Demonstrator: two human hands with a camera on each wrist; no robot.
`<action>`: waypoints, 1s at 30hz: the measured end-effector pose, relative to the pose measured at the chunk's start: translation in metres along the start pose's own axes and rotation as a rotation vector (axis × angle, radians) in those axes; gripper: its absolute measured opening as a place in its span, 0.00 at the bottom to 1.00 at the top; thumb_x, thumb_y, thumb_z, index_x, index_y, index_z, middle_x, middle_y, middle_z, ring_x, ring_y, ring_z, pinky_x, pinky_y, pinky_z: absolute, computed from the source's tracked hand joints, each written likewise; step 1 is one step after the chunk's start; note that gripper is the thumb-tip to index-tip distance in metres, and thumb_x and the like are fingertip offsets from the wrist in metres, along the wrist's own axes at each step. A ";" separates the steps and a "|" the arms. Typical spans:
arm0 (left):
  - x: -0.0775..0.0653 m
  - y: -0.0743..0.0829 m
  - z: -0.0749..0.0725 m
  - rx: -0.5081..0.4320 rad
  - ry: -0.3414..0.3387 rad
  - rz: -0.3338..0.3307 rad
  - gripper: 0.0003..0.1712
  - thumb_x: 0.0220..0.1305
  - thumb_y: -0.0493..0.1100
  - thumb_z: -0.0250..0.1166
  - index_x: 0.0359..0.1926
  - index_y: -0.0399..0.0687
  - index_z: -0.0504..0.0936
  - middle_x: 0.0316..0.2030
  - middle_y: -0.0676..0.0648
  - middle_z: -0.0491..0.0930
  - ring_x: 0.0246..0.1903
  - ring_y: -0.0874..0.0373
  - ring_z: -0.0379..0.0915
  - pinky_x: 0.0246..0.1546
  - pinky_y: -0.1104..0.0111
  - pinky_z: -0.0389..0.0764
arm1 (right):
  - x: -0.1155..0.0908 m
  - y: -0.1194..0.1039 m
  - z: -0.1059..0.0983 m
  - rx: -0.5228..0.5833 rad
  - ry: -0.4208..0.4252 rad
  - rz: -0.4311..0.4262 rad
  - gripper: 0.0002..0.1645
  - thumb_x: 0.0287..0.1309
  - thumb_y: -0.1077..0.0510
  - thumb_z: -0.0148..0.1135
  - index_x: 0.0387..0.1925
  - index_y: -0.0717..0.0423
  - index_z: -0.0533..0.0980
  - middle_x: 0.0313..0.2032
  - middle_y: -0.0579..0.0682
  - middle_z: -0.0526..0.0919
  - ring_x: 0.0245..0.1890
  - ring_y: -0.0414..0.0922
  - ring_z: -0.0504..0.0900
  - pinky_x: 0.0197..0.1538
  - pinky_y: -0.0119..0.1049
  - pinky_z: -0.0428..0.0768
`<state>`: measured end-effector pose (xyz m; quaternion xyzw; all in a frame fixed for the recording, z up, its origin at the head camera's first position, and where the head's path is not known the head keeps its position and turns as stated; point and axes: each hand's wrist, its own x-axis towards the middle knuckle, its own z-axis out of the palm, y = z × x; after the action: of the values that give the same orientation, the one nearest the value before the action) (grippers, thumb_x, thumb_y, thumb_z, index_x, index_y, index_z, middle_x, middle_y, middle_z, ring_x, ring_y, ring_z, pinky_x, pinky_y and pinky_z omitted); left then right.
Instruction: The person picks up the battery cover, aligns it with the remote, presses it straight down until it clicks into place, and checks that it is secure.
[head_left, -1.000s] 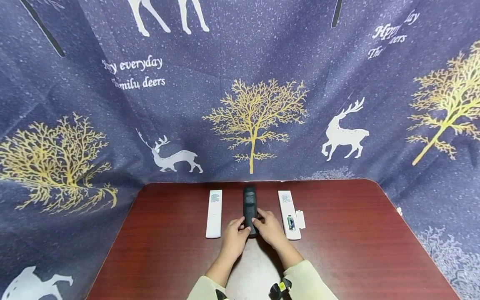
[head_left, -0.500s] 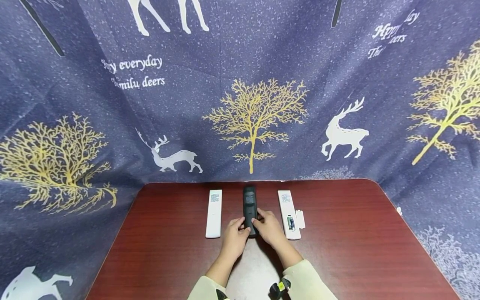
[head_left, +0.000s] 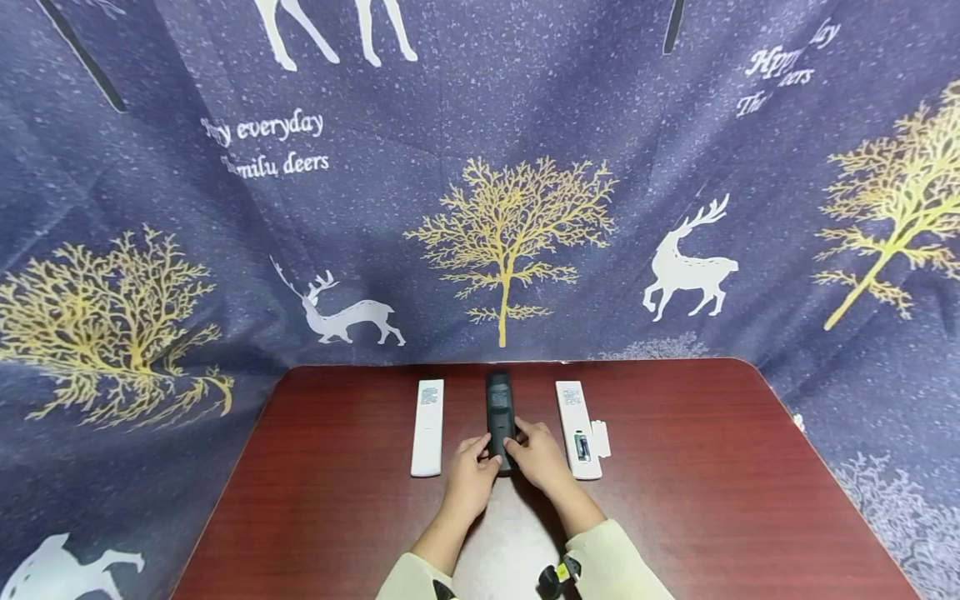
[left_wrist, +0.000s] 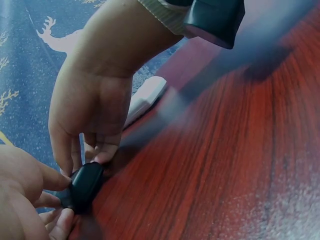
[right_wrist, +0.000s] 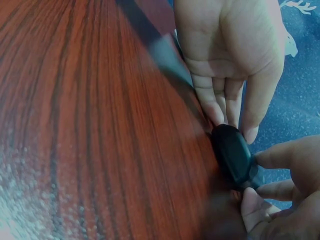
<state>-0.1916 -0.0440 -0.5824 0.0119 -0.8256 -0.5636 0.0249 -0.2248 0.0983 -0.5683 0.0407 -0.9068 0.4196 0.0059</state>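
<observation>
Two hands on a black remote, a white one lying either side

The black remote lies lengthwise at mid-counter, its far end near the patterned cloth. Its casing is dark, smooth plastic with a rounded near end and a stepped back. The left hand pinches its near left edge between fingers and thumb; the right hand holds the opposite edge, thumb on top. Each grip is narrowed to the casing's thickness, and the fingers hide parts of both edges.

Well apart to the left is a slim white remote, matte, with printed text. To the right, another white remote has its battery compartment uncovered, with a flat white cover just beside it; whether they touch is unclear. The counter is red-brown with dark streaked grain and a glossy patch of glare.
</observation>
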 end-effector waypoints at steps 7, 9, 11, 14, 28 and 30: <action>0.000 0.003 -0.002 -0.006 -0.002 0.007 0.27 0.62 0.33 0.67 0.62 0.28 0.76 0.57 0.33 0.75 0.48 0.46 0.81 0.44 0.66 0.85 | 0.000 0.000 0.000 0.008 0.015 0.000 0.31 0.61 0.56 0.66 0.62 0.69 0.75 0.40 0.59 0.80 0.36 0.45 0.80 0.43 0.41 0.79; 0.000 0.002 -0.002 -0.004 -0.002 0.003 0.27 0.62 0.34 0.67 0.62 0.29 0.76 0.57 0.33 0.75 0.48 0.47 0.81 0.44 0.66 0.85 | 0.000 0.000 0.000 0.015 0.016 0.001 0.31 0.61 0.57 0.66 0.62 0.70 0.75 0.41 0.59 0.79 0.36 0.45 0.80 0.43 0.41 0.79; 0.000 0.002 -0.001 0.002 0.001 0.002 0.27 0.62 0.34 0.67 0.62 0.29 0.77 0.57 0.34 0.76 0.48 0.47 0.81 0.44 0.66 0.85 | 0.000 0.000 0.001 0.015 0.017 0.000 0.31 0.61 0.57 0.66 0.62 0.70 0.75 0.41 0.60 0.79 0.36 0.45 0.81 0.43 0.41 0.80; 0.000 0.000 -0.001 0.011 0.005 0.013 0.27 0.62 0.34 0.67 0.62 0.29 0.77 0.57 0.33 0.76 0.48 0.46 0.81 0.44 0.65 0.85 | -0.001 0.000 0.001 0.014 0.018 0.002 0.31 0.61 0.57 0.65 0.61 0.71 0.75 0.42 0.60 0.79 0.37 0.46 0.81 0.44 0.42 0.80; 0.001 -0.001 -0.002 0.022 -0.004 -0.009 0.27 0.63 0.36 0.67 0.63 0.32 0.77 0.58 0.34 0.75 0.45 0.49 0.82 0.42 0.67 0.84 | -0.003 -0.001 0.001 -0.010 0.019 -0.022 0.29 0.62 0.57 0.65 0.60 0.72 0.75 0.41 0.59 0.79 0.37 0.47 0.79 0.44 0.43 0.79; 0.001 -0.001 -0.002 0.018 -0.001 -0.011 0.27 0.63 0.36 0.68 0.63 0.32 0.77 0.58 0.35 0.76 0.45 0.49 0.83 0.41 0.68 0.84 | -0.003 -0.001 0.001 -0.011 0.020 -0.019 0.29 0.62 0.57 0.65 0.60 0.72 0.75 0.41 0.59 0.79 0.37 0.47 0.79 0.44 0.43 0.79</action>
<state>-0.1922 -0.0467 -0.5827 0.0162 -0.8307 -0.5561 0.0212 -0.2218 0.0972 -0.5683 0.0453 -0.9085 0.4149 0.0190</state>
